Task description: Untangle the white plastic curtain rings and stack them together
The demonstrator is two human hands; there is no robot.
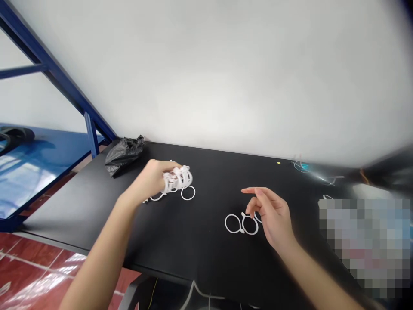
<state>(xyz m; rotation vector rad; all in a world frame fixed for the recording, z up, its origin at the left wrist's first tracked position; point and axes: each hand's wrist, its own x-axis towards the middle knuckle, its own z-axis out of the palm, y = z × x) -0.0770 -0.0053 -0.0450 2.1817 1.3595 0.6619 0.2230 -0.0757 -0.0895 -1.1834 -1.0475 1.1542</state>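
A bunch of white plastic rings (182, 177) is gathered in my left hand (155, 175), whose fingers are wrapped round them and mostly hidden. Below and beside that hand, more white rings lie on the black tabletop, with one loose ring (188, 193) just to its right. My right hand (272, 213) hovers low over the table, index finger stretched out and the others loosely bent, with nothing visibly held. Beneath its fingers are a few white rings with small tabs: a left one (232, 224), a middle one (250, 225) and another partly covered by the hand.
The black table (180, 241) runs along a white wall. A crumpled black plastic bag (125, 154) sits at the far left. Clear, thin items (303, 166) lie at the back right, near a blurred pale patch (364, 245). A blue frame (64, 82) rises on the left.
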